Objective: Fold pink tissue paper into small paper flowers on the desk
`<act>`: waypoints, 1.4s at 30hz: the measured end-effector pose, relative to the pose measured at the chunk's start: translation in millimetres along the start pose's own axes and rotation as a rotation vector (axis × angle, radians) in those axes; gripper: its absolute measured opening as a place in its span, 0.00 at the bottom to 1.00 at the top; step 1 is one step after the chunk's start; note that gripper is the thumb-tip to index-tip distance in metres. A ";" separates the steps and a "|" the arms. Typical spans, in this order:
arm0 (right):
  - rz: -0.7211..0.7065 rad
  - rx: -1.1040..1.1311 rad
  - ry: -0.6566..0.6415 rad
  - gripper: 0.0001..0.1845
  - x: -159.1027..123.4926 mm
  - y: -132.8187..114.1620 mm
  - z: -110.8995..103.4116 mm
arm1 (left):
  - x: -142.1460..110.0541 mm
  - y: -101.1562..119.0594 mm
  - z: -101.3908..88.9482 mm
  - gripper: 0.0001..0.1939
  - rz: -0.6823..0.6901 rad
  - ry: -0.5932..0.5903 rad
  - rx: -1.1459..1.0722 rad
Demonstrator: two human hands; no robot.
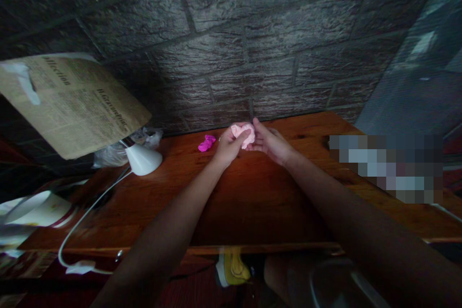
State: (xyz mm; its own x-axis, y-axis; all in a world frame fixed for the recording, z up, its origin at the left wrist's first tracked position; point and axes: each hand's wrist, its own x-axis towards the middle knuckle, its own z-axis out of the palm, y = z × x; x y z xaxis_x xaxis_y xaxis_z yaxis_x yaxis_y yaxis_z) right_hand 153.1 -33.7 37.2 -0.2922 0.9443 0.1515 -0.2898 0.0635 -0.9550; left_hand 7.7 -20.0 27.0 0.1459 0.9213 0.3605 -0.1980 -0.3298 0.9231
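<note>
A pale pink, soft crumpled lump point(249, 140) sits in my left hand point(229, 145), above the far part of the wooden table. My left thumb presses across its front, and the fingers behind it are mostly hidden. On its other side is my right hand point(275, 145), thumb raised and fingers apart, with the fingertips at or very near the lump's edge. Whether they touch it I cannot tell. A bright magenta crumpled piece point(207, 143) lies on the table just left of my left hand.
The wooden table point(252, 211) meets a dark stone-patterned wall point(245, 43). At left stand a lamp with a newsprint shade point(75, 101) and white base point(144, 159), a clear plastic bag point(111, 155) and a white paper tub point(43, 209). A white cord point(72, 226) hangs over the front edge.
</note>
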 end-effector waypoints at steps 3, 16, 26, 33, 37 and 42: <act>0.014 -0.072 -0.057 0.34 -3.7 -3.2 1.9 | -4.0 -2.1 0.4 0.22 -0.028 -0.093 0.031; -0.155 -0.306 -0.011 0.33 -0.8 0.8 -10.7 | -11.8 5.4 1.0 0.24 -0.333 -0.217 -0.155; -0.234 -0.270 0.130 0.27 2.5 3.1 -8.2 | -11.0 2.3 4.1 0.21 -0.360 -0.209 -0.074; -0.254 -0.403 0.234 0.31 3.2 -0.7 -14.3 | -5.9 -3.8 -2.2 0.18 -0.308 -0.070 -0.063; -0.144 -0.627 0.260 0.35 -2.7 -8.4 -18.9 | -5.8 -4.8 0.4 0.18 -0.253 -0.133 -0.067; 0.012 -0.714 -0.041 0.38 -11.4 -18.4 -13.2 | -7.8 2.4 3.3 0.20 -0.249 -0.107 -0.054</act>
State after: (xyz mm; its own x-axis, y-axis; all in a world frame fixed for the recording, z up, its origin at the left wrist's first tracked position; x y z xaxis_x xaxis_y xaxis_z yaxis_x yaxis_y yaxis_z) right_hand 173.8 -41.4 49.7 -0.3300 0.9341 0.1359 0.3772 0.2625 -0.8882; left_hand 9.2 -28.6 26.8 0.2973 0.9448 0.1379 -0.1937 -0.0817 0.9777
